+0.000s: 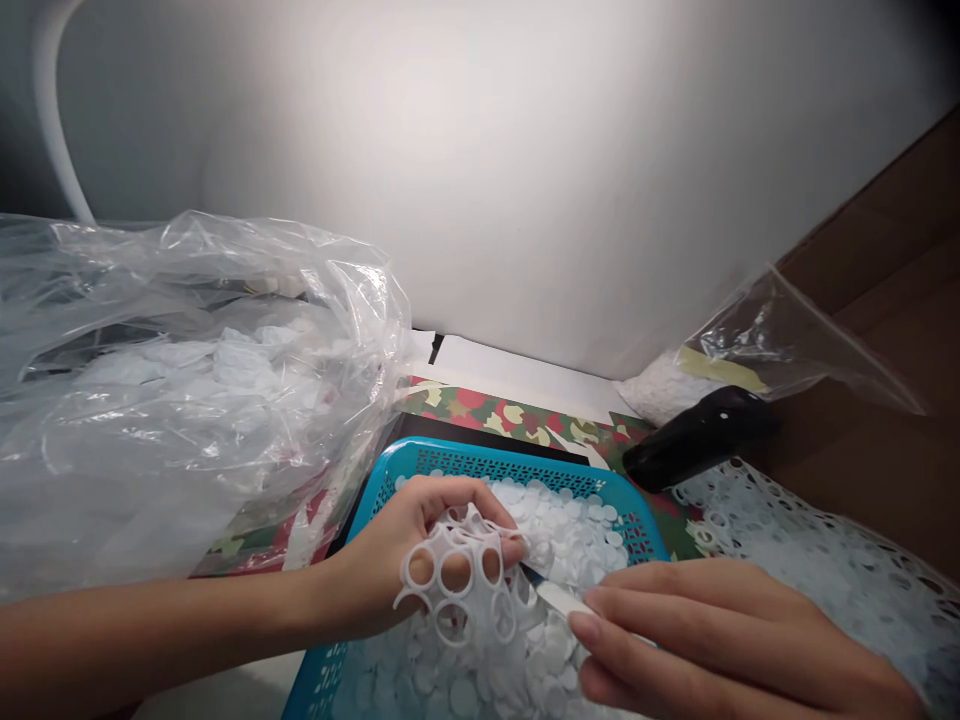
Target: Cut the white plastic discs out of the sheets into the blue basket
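My left hand (450, 510) is closed on a soft white sheet punched with round holes (457, 575), pinching it between thumb and fingers over the basket. In my right hand (720, 625) is a slim white-handled tool with a thin dark metal tip (559, 598); its exact kind cannot be made out. The tip points left and reaches close to the sheet by my left fingertips. Beneath both hands is a blue plastic basket (397, 458) with perforated walls. Many small white discs (551, 505) fill it. Part of the basket is hidden by my hands.
A large clear plastic bag (150, 480) with white pieces inside lies at the left. To the right are a black cylindrical object (697, 435), a heap of hole-punched white sheets (787, 560) and a brown cardboard wall (885, 350). A camouflage-patterned surface (510, 415) shows behind the basket.
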A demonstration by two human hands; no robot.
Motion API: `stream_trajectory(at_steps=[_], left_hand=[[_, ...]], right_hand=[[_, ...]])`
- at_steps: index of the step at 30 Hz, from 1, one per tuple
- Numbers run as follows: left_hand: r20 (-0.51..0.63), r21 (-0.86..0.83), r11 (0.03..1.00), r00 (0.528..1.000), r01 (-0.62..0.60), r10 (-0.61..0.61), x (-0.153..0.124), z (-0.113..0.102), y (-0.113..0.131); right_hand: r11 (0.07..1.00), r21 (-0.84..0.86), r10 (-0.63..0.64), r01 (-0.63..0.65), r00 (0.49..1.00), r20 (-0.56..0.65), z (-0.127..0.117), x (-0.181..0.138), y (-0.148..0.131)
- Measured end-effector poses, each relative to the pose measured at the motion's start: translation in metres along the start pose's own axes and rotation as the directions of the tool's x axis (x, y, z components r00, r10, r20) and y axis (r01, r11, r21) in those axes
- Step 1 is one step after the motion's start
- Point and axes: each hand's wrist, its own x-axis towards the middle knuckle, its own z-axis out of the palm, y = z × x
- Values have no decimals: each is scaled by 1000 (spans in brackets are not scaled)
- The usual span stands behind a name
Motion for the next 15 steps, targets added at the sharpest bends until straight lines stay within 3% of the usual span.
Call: stream_trajectory(at_steps=[8, 15], left_hand=[[-31, 108, 991, 996, -78, 82, -3, 2, 1], [-10, 171, 980, 995, -99, 102, -5, 1, 1]], right_hand=[[996, -62, -63, 64, 998, 16, 6, 4, -1], [999, -44, -7, 5, 999, -32, 14, 1, -3]])
